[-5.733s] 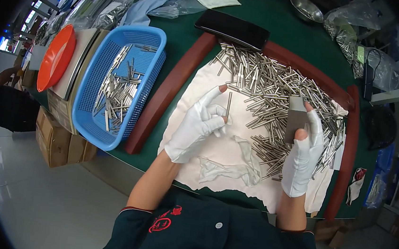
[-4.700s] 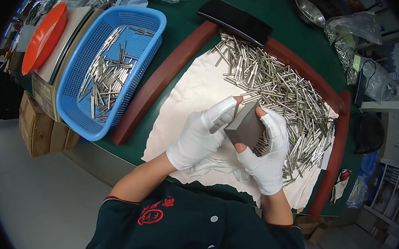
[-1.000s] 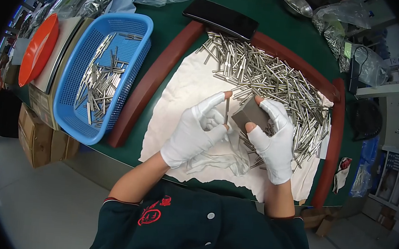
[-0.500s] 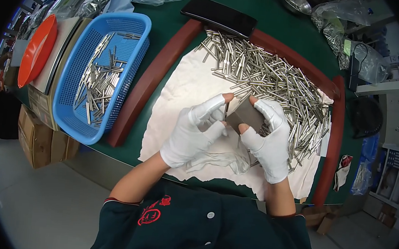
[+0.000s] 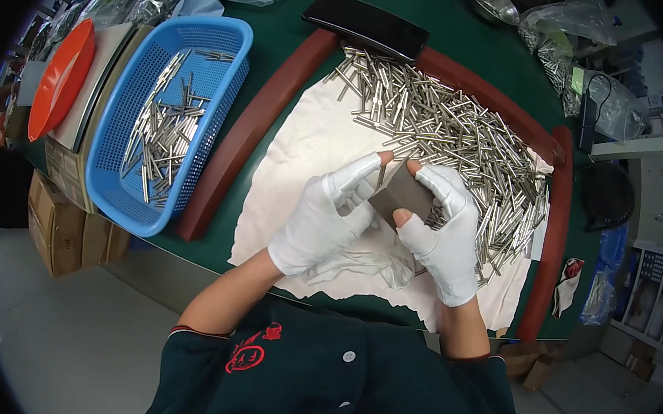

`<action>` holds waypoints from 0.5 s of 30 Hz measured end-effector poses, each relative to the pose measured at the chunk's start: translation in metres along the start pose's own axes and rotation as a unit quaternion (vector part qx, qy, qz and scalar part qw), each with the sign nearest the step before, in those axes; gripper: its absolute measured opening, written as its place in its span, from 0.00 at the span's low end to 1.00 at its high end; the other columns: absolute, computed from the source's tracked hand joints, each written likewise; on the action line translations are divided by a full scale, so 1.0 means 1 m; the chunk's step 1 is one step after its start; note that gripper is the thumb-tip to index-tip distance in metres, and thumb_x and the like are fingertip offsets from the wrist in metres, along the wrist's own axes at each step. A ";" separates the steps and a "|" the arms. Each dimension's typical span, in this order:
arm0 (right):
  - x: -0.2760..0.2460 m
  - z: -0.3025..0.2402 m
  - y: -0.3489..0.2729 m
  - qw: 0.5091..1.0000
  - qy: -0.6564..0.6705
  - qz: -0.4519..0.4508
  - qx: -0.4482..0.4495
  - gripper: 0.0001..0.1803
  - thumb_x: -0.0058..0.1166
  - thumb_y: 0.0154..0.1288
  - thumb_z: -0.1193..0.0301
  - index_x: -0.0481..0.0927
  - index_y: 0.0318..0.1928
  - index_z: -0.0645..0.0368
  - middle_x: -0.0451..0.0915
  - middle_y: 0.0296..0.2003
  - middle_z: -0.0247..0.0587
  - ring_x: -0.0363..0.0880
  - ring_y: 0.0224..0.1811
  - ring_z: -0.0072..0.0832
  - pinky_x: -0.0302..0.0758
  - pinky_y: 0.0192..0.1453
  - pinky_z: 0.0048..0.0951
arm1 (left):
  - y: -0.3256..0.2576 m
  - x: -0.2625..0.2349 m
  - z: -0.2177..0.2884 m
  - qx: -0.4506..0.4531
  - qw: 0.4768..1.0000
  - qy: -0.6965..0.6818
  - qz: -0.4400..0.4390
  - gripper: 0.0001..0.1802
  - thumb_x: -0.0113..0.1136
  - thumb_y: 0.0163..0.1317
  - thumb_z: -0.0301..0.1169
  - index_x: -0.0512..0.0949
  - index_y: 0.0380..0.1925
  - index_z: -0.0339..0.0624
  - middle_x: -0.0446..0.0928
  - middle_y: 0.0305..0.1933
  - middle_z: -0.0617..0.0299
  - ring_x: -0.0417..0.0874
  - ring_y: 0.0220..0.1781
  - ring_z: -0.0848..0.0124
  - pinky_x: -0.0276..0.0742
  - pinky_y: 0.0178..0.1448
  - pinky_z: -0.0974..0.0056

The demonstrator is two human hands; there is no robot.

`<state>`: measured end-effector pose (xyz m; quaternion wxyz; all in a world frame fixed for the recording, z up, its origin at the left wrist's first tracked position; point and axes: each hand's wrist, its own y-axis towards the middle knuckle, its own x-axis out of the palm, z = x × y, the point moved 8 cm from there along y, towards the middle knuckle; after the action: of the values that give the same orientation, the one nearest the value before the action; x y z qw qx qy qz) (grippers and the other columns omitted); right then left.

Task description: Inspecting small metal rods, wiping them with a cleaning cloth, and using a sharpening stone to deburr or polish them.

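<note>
Gloved in white, my left grip holds 1 slim metal rod at the bare index fingertip, its lower end hidden behind a gray block. My right grip clasps that tilted block between bare thumb and finger, just beside the rod; whether the 2 touch, I cannot tell. Both are above a pale cloth on a green surface. Beyond them spreads a heap of rods, edged by red-brown bars, with a black phone at 1 corner. At left, a blue basket carries more rods near an orange-red bowl.
</note>
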<state>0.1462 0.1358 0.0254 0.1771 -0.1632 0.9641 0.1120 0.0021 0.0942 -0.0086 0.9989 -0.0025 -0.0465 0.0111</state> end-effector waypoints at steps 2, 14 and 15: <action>0.002 -0.001 0.000 1.000 0.011 -0.010 -0.001 0.28 0.67 0.43 0.70 0.79 0.48 0.68 0.75 0.43 0.46 0.76 0.45 0.34 0.74 0.50 0.30 | 0.000 -0.001 0.001 0.012 1.000 0.017 -0.008 0.34 0.51 0.53 0.13 0.69 0.63 0.44 0.78 0.45 0.67 0.74 0.37 0.83 0.73 0.42 0.77; -0.002 -0.004 -0.001 1.000 -0.004 0.022 -0.014 0.28 0.67 0.42 0.71 0.79 0.47 0.68 0.76 0.41 0.45 0.76 0.44 0.34 0.73 0.50 0.30 | 0.001 0.002 0.000 -0.053 0.998 0.000 -0.019 0.34 0.53 0.57 0.12 0.61 0.66 0.35 0.77 0.33 0.62 0.79 0.34 0.77 0.77 0.40 0.71; -0.006 0.003 0.000 0.999 0.008 0.043 0.013 0.27 0.67 0.43 0.71 0.79 0.47 0.69 0.76 0.41 0.45 0.76 0.44 0.32 0.73 0.51 0.30 | 0.001 0.002 -0.001 -0.070 0.997 -0.021 -0.023 0.35 0.53 0.56 0.12 0.60 0.66 0.35 0.76 0.32 0.63 0.79 0.33 0.76 0.77 0.39 0.71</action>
<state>0.1524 0.1384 0.0254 0.1669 -0.1202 0.9729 0.1055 0.0041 0.0953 -0.0096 0.9950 -0.0711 -0.0687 -0.0152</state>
